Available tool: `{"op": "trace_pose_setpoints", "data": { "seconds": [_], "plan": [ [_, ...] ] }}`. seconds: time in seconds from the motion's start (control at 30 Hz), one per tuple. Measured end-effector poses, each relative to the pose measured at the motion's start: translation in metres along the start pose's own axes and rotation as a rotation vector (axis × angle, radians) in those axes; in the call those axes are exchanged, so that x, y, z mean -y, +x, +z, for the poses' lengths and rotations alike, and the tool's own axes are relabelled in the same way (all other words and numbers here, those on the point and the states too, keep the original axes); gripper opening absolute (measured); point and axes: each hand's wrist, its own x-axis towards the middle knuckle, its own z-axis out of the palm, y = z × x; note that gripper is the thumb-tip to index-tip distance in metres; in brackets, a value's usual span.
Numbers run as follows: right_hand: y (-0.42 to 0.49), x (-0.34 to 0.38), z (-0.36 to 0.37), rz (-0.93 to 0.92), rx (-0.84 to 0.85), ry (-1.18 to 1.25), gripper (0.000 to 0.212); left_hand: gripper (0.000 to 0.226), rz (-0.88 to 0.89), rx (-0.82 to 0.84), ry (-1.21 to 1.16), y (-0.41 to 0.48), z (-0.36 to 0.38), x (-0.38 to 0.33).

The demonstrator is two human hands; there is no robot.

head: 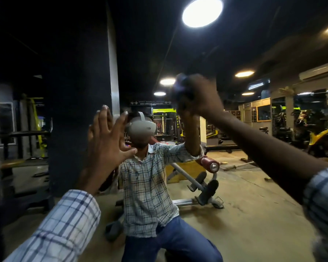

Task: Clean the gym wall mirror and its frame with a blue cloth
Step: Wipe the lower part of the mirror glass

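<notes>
Head view, straight at the mirror: one sign hangs in the reflection, white letters on black with dumbbell marks at each end, but it's reversed and too small for me to read. No other writing I can make out.

My left hand is up, fingers spread wide and straight, palm toward the glass, its reflected fingertips showing just behind it. It sits right beside the silver strip running upright along the dark column; I can't tell if that strip is the frame.

My right hand is raised higher and well apart from the left, arm stretched out, blurred, fingers curled round the bunched blue cloth against the glass.

Right of that arm and below it there's a wide stretch of mirror, with a bench reflected in it.
</notes>
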Motion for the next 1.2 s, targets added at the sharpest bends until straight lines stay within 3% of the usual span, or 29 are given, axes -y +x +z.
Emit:
{"op": "trace_pose_setpoints", "data": {
  "seconds": [0.07, 0.1, 0.17, 0.23, 0.27, 0.33, 0.43, 0.47, 0.5, 0.6, 0.67, 0.77, 0.8, 0.83, 0.93, 1.0, 1.1, 1.13, 1.2],
  "plan": [
    [-0.009, -0.039, -0.018, 0.331, -0.333, 0.099, 0.034, 0.12, -0.033, 0.01, -0.026, 0.0, -0.002, -0.007],
    [-0.02, -0.048, -0.02, 0.367, -0.378, 0.111, 0.036, 0.12, -0.051, 0.007, -0.04, 0.001, -0.003, -0.011],
    [-0.047, -0.04, -0.012, 0.098, -0.177, 0.11, 0.037, 0.119, -0.071, 0.007, -0.064, 0.0, -0.001, -0.021],
    [-0.068, -0.026, -0.008, -0.208, 0.226, 0.086, 0.036, 0.118, -0.053, 0.001, -0.057, -0.002, 0.004, -0.034],
    [-0.072, -0.025, -0.009, -0.271, 0.326, 0.035, 0.036, 0.117, -0.035, -0.001, -0.045, -0.004, 0.008, -0.042],
    [-0.067, -0.041, -0.014, -0.17, 0.153, 0.027, 0.033, 0.115, 0.01, -0.012, -0.044, -0.007, 0.016, -0.06],
    [-0.061, -0.055, -0.02, 0.269, -0.371, 0.228, 0.026, 0.115, 0.068, 0.014, -0.052, -0.011, 0.029, -0.091],
    [-0.061, -0.048, -0.014, 0.289, -0.407, 0.252, 0.027, 0.115, 0.072, 0.015, -0.05, -0.011, 0.033, -0.101],
    [-0.061, -0.038, -0.003, 0.193, -0.339, 0.235, 0.028, 0.116, 0.065, 0.013, -0.056, -0.011, 0.037, -0.108],
    [-0.069, -0.021, 0.013, -0.163, 0.128, 0.155, 0.036, 0.118, 0.078, 0.031, -0.064, -0.014, 0.046, -0.121],
    [-0.063, -0.039, 0.005, -0.102, 0.067, 0.14, 0.033, 0.119, 0.102, 0.035, -0.04, -0.016, 0.051, -0.123],
    [-0.068, -0.067, -0.007, 0.206, -0.333, 0.248, 0.027, 0.115, 0.091, 0.009, -0.074, -0.016, 0.054, -0.126],
    [-0.077, -0.066, -0.004, 0.186, -0.323, 0.245, 0.029, 0.115, 0.083, 0.009, -0.079, -0.016, 0.055, -0.126],
    [-0.089, -0.061, 0.002, 0.09, -0.211, 0.222, 0.034, 0.115, 0.078, 0.011, -0.079, -0.016, 0.056, -0.127],
    [-0.12, -0.058, 0.002, -0.199, 0.251, 0.148, 0.034, 0.115, 0.073, 0.026, -0.068, -0.015, 0.056, -0.124],
    [-0.117, -0.075, -0.011, -0.147, 0.177, 0.131, 0.034, 0.115, 0.069, 0.024, -0.06, -0.014, 0.056, -0.125],
    [-0.119, -0.094, -0.017, 0.203, -0.205, 0.194, 0.032, 0.117, 0.048, 0.023, -0.078, -0.014, 0.058, -0.132],
    [-0.126, -0.091, -0.012, 0.187, -0.203, 0.195, 0.033, 0.117, 0.042, 0.019, -0.08, -0.014, 0.058, -0.134],
    [-0.147, -0.079, -0.001, -0.07, 0.069, 0.18, 0.037, 0.116, 0.044, 0.029, -0.069, -0.014, 0.058, -0.136]
  ]
}}
